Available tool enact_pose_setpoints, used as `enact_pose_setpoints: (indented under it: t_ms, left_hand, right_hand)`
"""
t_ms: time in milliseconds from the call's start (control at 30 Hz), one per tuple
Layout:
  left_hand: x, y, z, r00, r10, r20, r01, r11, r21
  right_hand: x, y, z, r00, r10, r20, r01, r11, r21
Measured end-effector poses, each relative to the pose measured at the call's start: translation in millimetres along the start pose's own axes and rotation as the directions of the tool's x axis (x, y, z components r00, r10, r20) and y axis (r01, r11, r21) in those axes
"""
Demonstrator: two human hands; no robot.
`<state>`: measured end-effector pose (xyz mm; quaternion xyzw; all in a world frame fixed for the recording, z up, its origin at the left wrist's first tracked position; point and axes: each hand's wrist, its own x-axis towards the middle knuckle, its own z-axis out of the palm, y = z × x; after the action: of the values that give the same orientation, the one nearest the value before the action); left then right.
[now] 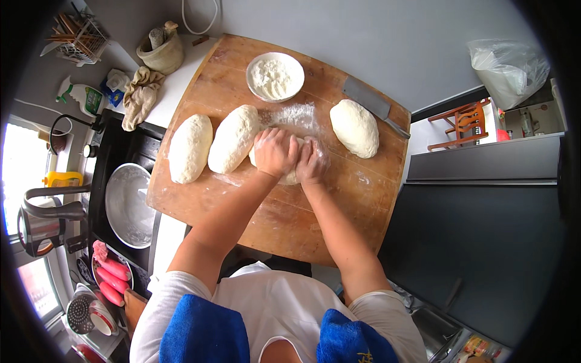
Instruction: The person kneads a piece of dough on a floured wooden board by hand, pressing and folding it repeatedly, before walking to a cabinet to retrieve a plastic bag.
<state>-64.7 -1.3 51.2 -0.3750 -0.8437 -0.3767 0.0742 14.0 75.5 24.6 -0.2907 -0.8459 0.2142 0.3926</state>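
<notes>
Both hands press on a lump of dough (289,178) in the middle of a large wooden board (281,222). My left hand (276,152) lies over its left part, fingers pointing away from me. Beside it, my flour-dusted right hand (313,159) curls over the right end. The hands cover most of this lump. Two long dough loaves (190,148) (234,139) lie to the left, and another dough piece (354,128) sits to the right. Loose flour (295,115) is spread just beyond my hands. At the board's far side stands a white bowl (300,79) holding flour (271,78).
A cleaver (367,96) lies at the board's far right, behind the dough. On the left are a black sink (131,140) with a metal basin (129,204), a kettle (43,227), a cloth (141,93) and a stone mortar (161,56). A grey wall bounds the far side.
</notes>
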Motion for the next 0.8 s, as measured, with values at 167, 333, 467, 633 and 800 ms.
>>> enact_pose_setpoints:
  t_ms: [167,333,467,633,800]
  left_hand:
    - [29.7,9.4,17.1,0.983,-0.179,0.049,0.181,0.982,-0.047]
    - [65.9,13.8,32.2,0.938,-0.345,0.036,0.346,0.937,-0.039]
    - [86.3,14.5,31.6,0.876,-0.464,0.133,0.469,0.883,-0.009]
    - [83.1,3.8,27.9,0.752,-0.397,0.527,0.362,0.916,0.173]
    - [37.9,-8.6,-1.4,0.678,-0.382,0.629,0.318,0.923,0.218]
  right_hand:
    - [22.6,24.8,15.3,0.999,0.03,0.043,-0.029,0.999,-0.015]
    - [54.7,36.6,27.0,0.985,0.152,0.082,-0.151,0.988,-0.013]
    - [74.5,31.5,32.0,0.928,0.344,0.147,-0.335,0.939,-0.082]
    - [70.7,79.9,29.4,0.791,0.381,0.478,-0.61,0.431,0.665]
    - [-32.9,87.6,-22.9,0.786,0.47,0.402,-0.618,0.561,0.551]
